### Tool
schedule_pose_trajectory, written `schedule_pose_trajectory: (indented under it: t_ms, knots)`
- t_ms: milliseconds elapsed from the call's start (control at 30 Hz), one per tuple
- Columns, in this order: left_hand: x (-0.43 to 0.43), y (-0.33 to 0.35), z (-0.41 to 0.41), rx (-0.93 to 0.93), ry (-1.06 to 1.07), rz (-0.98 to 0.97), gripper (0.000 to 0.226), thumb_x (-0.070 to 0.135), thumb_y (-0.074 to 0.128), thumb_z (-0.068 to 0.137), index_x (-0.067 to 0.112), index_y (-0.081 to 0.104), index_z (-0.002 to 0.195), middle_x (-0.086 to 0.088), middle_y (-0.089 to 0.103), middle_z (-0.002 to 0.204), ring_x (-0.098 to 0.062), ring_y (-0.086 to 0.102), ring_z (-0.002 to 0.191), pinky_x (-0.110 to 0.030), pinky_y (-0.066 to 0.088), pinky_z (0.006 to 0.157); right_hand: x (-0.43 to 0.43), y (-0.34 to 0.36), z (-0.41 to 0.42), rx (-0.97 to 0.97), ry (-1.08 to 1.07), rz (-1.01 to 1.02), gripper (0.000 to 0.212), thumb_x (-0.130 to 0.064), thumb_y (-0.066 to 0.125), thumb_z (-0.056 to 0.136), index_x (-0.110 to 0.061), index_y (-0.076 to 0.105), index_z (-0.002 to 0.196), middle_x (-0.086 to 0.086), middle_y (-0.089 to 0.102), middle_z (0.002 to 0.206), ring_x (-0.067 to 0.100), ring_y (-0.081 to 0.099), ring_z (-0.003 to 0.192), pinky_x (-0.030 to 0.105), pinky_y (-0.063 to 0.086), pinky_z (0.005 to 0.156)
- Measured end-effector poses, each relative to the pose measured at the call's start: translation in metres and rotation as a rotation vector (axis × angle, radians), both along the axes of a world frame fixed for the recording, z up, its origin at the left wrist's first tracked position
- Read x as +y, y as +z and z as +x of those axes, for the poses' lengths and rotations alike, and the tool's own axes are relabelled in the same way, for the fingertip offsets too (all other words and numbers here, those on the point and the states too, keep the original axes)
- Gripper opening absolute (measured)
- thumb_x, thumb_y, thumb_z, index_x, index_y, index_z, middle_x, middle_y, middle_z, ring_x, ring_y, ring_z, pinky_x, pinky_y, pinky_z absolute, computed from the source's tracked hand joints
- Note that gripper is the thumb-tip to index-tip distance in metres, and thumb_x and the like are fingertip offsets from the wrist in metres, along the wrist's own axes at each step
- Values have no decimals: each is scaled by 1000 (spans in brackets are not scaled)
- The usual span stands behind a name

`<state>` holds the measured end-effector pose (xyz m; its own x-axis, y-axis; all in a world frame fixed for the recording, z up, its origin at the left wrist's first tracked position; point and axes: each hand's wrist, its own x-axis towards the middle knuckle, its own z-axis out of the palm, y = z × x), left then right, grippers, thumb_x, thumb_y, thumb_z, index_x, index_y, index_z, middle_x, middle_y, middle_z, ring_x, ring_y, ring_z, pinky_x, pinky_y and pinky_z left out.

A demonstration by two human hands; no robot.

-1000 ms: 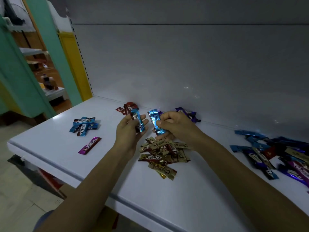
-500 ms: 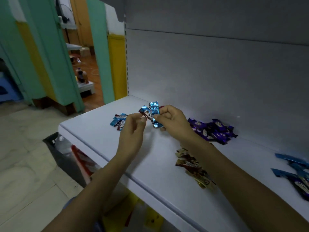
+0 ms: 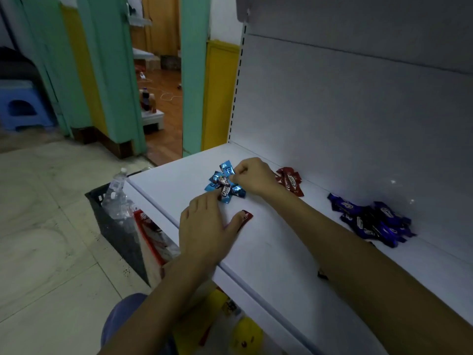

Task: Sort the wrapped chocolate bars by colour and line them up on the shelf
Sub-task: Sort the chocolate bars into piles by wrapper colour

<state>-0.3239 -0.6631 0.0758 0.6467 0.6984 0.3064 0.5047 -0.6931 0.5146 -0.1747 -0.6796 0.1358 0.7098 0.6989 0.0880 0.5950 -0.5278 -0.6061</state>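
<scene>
Blue pile [image 3: 224,186] sits near the left end of the shelf [image 3: 281,254], a crossed heap of bright wrappers, one showing its brown logo face. The right hand [image 3: 253,176] is down at the pile's far edge, fingers curled in, thumb and forefinger pinching a blue bar [image 3: 227,169] at the top of the heap. The left hand [image 3: 204,226] lies flat on the shelf just in front, fingers straight and gripping nothing, fingertips touching the pile's near edge. Its thumb rests on a loose bar [image 3: 246,216], reddish-magenta at the end that shows, most of it hidden under the hand.

Just past the right wrist is the red pile [image 3: 290,182], close to the back panel. Well along to the right, the purple pile [image 3: 371,221], a bigger jumble.

So where are we? The sorting looks well under way: three colours, three separate heaps, nothing mixed that I can spot. The lining-up, by my reading, has not begun, since every group is a tangle with bars crossing each other at all angles. The loose bar has no group yet. The right end of the shelf runs out of view, so I cannot tell how many bars wait there.

Below the shelf's left corner, a dark crate [image 3: 115,221] on the floor holds plastic bottles.
</scene>
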Motion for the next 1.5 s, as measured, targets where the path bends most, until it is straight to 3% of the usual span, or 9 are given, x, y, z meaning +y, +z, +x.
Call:
schedule_pose_trajectory:
  t_ms: [133,267,467,600,900,1000,1267,1400,1500]
  knots:
    - [2,-4,2,14,5,9,73,71,41,85,24,37,140,5,46,141,-15,41,129,-32,30,109,6,-1,7,37,8,-7,11,-21,67,84,-16,67,74,-1,64,76,19,60,79,32,49,72]
    - [2,-2,3,-4,-3,11,74,71,41,84,23,38,140,4,47,141,-16,42,128,-33,30,109,14,11,14,111,-31,132,20,-10,56,90,4,68,97,17,68,100,22,61,85,33,49,79]
    - [2,-3,3,24,0,-32,77,75,39,81,24,39,139,5,47,141,-17,43,127,-35,31,110,26,-13,19,62,-40,-85,18,-23,61,87,-16,74,97,1,71,101,19,63,92,39,53,87]
    - [3,-1,2,21,-17,1,74,73,40,84,24,38,139,4,47,140,-16,42,126,-35,31,108,14,-14,19,64,-42,56,22,-23,56,93,-18,68,110,2,66,115,18,60,102,38,51,91]
    - [-19,30,13,39,-219,214,64,51,47,94,19,30,147,-2,30,155,-20,24,143,-43,17,117,-89,1,5,-462,-14,-50,58,-35,56,91,-23,37,144,8,34,151,26,27,140,39,18,115]
    - [-49,44,31,4,-332,266,64,48,48,95,16,30,147,-5,29,156,-23,23,144,-42,19,116,-141,5,4,-508,-89,-85,62,-36,55,92,-23,31,147,10,26,154,25,20,143,40,14,117]
    - [-188,44,90,-152,-788,226,59,36,54,81,-2,55,126,-22,59,124,-39,57,111,-45,47,93,-322,-6,0,-446,-471,-78,57,-32,60,90,-21,41,142,12,37,149,27,31,138,37,21,112]
    - [-274,40,111,-93,-1028,177,66,37,60,91,7,35,144,-12,38,149,-29,34,136,-36,28,110,-420,-22,-11,-375,-725,-87,54,-37,57,85,-17,51,135,14,50,136,34,43,128,44,34,105]
    - [-327,28,121,32,-1128,152,77,51,58,89,14,26,148,-6,29,154,-25,27,139,-36,29,110,-480,-34,-23,-384,-914,-70,50,-36,55,82,-15,57,127,13,58,124,34,52,115,45,41,97]
